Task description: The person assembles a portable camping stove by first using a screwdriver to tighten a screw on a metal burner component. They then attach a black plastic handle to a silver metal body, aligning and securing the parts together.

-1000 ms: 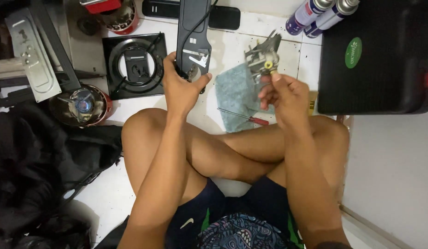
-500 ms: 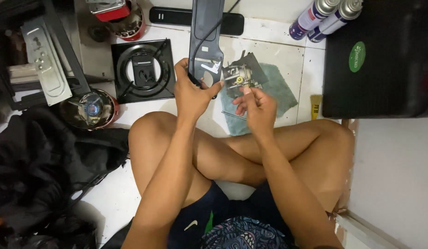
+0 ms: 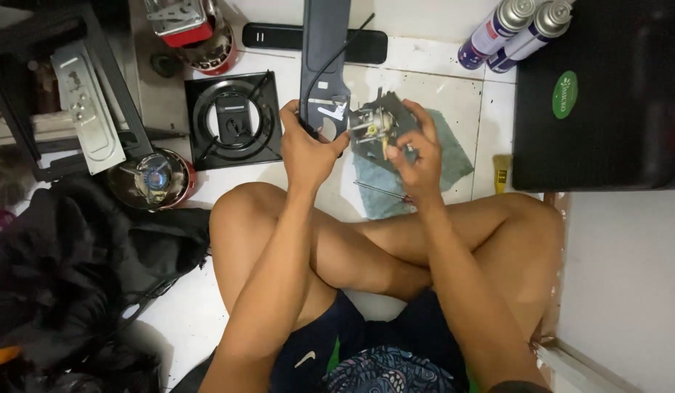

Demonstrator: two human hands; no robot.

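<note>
Here, a person sits cross-legged on the tiled floor (image 3: 206,320). The left hand (image 3: 308,149) grips the near end of a long dark panel (image 3: 324,58) running straight away from it. Just to its right, the right hand (image 3: 417,153) pinches a small metal valve assembly (image 3: 374,124), touching the panel's edge.

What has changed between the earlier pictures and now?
The right hand brought the small metal part leftward, up against the long dark panel that the left hand grips. Both hands kept their hold. The cloth, the square burner plate and the spray cans stayed in place.
</note>
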